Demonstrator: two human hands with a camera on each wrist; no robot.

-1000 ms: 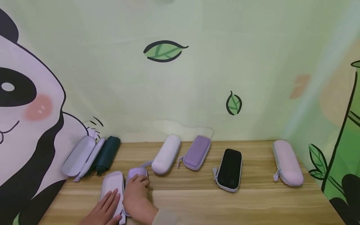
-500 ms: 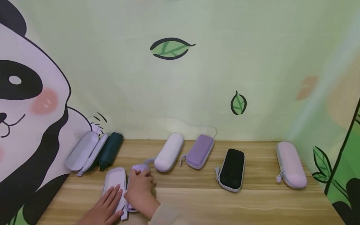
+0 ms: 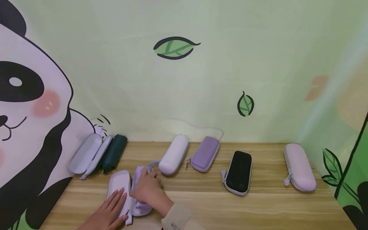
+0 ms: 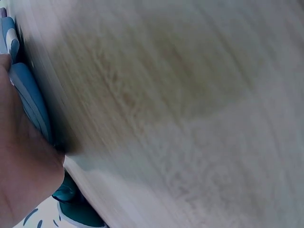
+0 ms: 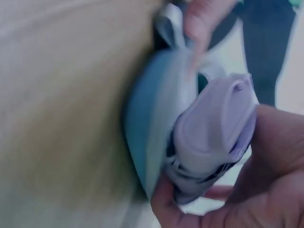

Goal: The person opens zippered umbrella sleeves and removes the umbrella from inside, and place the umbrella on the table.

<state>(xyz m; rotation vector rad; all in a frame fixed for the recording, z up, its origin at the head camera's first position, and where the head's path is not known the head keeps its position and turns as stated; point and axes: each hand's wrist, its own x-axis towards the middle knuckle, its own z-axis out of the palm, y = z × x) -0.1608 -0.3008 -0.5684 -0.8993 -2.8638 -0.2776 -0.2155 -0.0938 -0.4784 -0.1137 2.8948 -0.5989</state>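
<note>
In the head view an open zip case (image 3: 118, 181) lies at the front left of the table. My left hand (image 3: 107, 209) rests with straight fingers on its left half. My right hand (image 3: 150, 188) is over the other half and holds what looks like a folded lavender umbrella (image 3: 141, 206), partly covered by the hand. In the right wrist view, thumb and fingers curl round this umbrella (image 5: 211, 121), whose pale end faces the camera beside the case (image 5: 154, 104). The left wrist view catches only the back part of my left hand (image 4: 28, 166) and the case's bluish side (image 4: 31, 95).
Behind stand an open grey case (image 3: 86, 153) and a rolled dark green umbrella (image 3: 115, 152). Further right lie a white case (image 3: 173, 155), a purple case (image 3: 205, 154), a black case (image 3: 238, 172) and a pink case (image 3: 300, 167). A printed cloth wall borders the table's back.
My right hand has shifted a little to the right and its hold has turned, so more of the lavender umbrella's near end shows. The left hand stays on the case.
</note>
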